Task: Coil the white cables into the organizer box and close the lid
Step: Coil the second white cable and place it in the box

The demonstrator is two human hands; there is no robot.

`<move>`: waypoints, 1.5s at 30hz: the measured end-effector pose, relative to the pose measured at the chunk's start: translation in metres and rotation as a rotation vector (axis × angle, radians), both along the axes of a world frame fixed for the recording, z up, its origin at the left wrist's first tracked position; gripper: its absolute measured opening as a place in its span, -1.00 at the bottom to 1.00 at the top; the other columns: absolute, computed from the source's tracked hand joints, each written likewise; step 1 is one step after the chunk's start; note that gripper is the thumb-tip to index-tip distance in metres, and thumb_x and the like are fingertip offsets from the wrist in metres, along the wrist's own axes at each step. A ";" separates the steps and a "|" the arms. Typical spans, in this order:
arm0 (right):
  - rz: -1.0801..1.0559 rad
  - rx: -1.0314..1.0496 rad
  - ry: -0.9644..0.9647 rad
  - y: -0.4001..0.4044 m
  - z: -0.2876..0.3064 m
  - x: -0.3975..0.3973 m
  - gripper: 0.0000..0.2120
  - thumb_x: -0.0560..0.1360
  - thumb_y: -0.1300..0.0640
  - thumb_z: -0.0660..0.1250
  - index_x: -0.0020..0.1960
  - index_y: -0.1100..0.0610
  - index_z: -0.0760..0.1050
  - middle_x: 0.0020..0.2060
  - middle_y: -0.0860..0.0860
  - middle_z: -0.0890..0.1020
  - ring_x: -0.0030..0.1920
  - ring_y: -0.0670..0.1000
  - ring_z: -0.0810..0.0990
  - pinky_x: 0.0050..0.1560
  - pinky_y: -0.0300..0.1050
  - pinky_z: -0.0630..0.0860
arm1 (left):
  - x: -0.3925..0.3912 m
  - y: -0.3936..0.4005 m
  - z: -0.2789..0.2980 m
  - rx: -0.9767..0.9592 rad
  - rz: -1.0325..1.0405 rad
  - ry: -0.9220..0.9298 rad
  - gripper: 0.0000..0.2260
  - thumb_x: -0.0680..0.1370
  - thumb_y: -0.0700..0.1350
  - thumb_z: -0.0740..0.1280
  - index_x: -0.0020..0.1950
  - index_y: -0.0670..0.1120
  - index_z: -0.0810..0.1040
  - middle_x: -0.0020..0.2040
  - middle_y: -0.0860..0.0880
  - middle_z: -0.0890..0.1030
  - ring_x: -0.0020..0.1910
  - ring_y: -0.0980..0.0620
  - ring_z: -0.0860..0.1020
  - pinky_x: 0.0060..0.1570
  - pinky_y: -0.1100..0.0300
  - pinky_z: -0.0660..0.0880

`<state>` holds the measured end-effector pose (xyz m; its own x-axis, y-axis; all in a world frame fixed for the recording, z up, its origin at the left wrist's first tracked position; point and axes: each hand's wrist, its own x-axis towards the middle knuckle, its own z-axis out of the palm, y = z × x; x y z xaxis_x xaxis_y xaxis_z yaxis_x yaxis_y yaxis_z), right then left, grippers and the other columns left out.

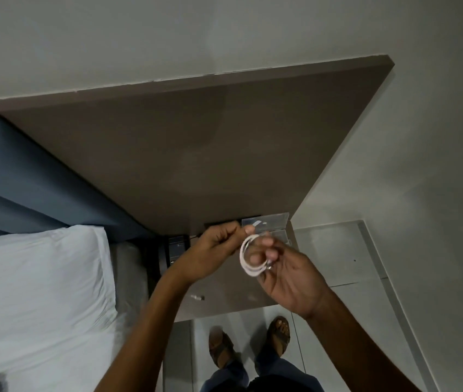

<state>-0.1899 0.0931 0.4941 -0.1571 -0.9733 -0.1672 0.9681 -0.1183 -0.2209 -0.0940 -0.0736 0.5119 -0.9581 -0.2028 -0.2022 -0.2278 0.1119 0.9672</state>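
Both hands were raised above a brown table (224, 290). A white cable (248, 257), wound into a few loops, hung from the curled fingers of the right hand (289, 274). Pinching the cable's upper end was the left hand (216, 250). Just behind them, a clear plastic box (274, 232) sat on the table with its lid (265, 221) raised.

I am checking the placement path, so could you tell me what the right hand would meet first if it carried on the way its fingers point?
Probably the clear organizer box, open just beyond the right hand and its coiled white cable. Depth is hard to judge from this one view.
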 end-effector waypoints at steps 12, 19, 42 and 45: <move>-0.235 0.743 1.640 -0.007 -0.025 -0.012 -0.81 0.73 -0.12 0.12 0.23 -0.16 0.47 0.08 -0.28 0.64 0.02 -0.18 0.66 -0.01 -0.31 0.59 | 0.003 -0.018 0.008 -0.275 -0.106 -0.103 -0.75 0.71 -0.02 0.29 -0.11 -0.05 0.61 -0.39 0.16 0.45 -0.40 0.23 0.41 -0.31 0.38 0.39; 0.216 0.363 0.828 0.003 -0.011 -0.002 -0.65 0.73 -0.09 0.18 0.15 0.07 0.69 0.03 0.03 0.78 0.18 0.02 0.73 0.37 -0.11 0.58 | -0.008 -0.033 0.012 -0.269 -0.079 -0.033 -0.72 0.68 -0.03 0.37 -0.13 -0.20 0.57 -0.35 0.11 0.43 -0.36 0.15 0.40 -0.29 0.28 0.40; 0.234 0.221 0.381 0.002 0.002 0.001 -0.69 0.72 0.05 0.23 0.07 0.23 0.65 0.06 0.18 0.73 0.23 0.16 0.71 0.39 -0.04 0.57 | -0.004 -0.017 0.016 -0.116 -0.010 -0.003 -0.65 0.69 -0.06 0.34 -0.20 -0.25 0.45 -0.33 -0.07 0.37 -0.35 0.00 0.34 -0.30 0.19 0.36; 0.077 0.207 0.082 -0.002 0.007 0.001 -0.73 0.63 0.09 0.36 0.00 0.29 0.70 -0.06 0.18 0.75 0.05 0.11 0.76 0.36 0.01 0.60 | -0.002 -0.004 0.009 -0.007 0.055 -0.030 -0.66 0.73 -0.13 0.26 -0.09 -0.38 0.44 -0.27 -0.20 0.43 -0.27 -0.06 0.39 -0.25 0.15 0.40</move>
